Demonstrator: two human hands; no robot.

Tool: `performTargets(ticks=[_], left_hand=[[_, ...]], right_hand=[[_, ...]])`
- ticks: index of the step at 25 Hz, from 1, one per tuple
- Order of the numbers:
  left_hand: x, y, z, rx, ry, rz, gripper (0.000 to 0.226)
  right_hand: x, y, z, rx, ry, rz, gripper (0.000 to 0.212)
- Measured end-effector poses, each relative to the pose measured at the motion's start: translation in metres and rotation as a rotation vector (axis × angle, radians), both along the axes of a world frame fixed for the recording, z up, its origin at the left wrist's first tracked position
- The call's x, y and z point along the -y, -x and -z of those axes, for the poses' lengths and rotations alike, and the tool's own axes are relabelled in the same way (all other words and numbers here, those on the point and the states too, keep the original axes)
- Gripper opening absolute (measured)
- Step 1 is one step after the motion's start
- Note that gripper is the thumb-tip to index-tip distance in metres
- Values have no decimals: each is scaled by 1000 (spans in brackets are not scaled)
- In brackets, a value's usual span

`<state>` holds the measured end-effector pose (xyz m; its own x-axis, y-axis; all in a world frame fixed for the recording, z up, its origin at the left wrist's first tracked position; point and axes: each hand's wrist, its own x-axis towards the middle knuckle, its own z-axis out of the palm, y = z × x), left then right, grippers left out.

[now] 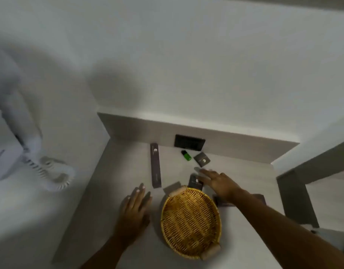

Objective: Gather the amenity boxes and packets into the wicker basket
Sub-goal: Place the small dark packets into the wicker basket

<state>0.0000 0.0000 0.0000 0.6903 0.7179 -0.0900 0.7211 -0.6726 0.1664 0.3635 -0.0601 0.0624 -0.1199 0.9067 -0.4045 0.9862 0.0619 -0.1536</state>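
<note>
Wicker basket (190, 223): empty, on the pale surface (128, 166), between the hands.
Left hand (134, 210): flat, fingers spread, holding nothing.
Right hand (218, 182): fingers extended over a small dark box (195, 182) at the basket's far rim.
Long dark box (155, 165): lying beyond the left hand.
Square packet (202, 159): near the back wall, beside a green item (186, 155).

No lettering is legible. A small round pale emblem marks the top end of the long dark box (155, 165), the square dark packet (202, 159) near the back wall, and the dark box (195, 183) at the basket's far rim; each emblem is too blurred to read. Faint markings on the white wall unit (2, 152) at left are equally unreadable.
</note>
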Motion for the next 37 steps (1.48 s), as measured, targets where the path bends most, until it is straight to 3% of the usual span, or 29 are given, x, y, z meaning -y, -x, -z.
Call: performTargets(ticks=[6, 9, 13, 16, 19, 23, 33, 35, 37], left_hand=[[12, -3, 35, -16, 16, 73, 66], [10, 0, 35, -21, 40, 65, 71], [11, 0, 37, -12, 95, 43, 71], [7, 1, 37, -1, 110, 51, 71], [7, 1, 39, 18, 116, 62, 73], [7, 1, 37, 24, 106, 64, 72], [7, 2, 35, 88, 90, 48, 72], [7, 2, 36, 117, 82, 52, 71], [8, 2, 40, 128, 76, 52, 70]], right_hand=[[-31, -1, 28, 8, 79, -168, 71], [-30, 1, 28, -1, 43, -43, 68], [-18, -1, -2, -44, -125, 277, 77], [16, 16, -19, -172, -293, 329, 71], [55, 67, -8, -267, -138, 155, 52], [65, 122, 28, -182, 145, 104, 66], [62, 150, 32, -251, 97, 139, 69], [64, 140, 16, -276, -5, 217, 64], [58, 121, 4, -282, -308, 262, 46]])
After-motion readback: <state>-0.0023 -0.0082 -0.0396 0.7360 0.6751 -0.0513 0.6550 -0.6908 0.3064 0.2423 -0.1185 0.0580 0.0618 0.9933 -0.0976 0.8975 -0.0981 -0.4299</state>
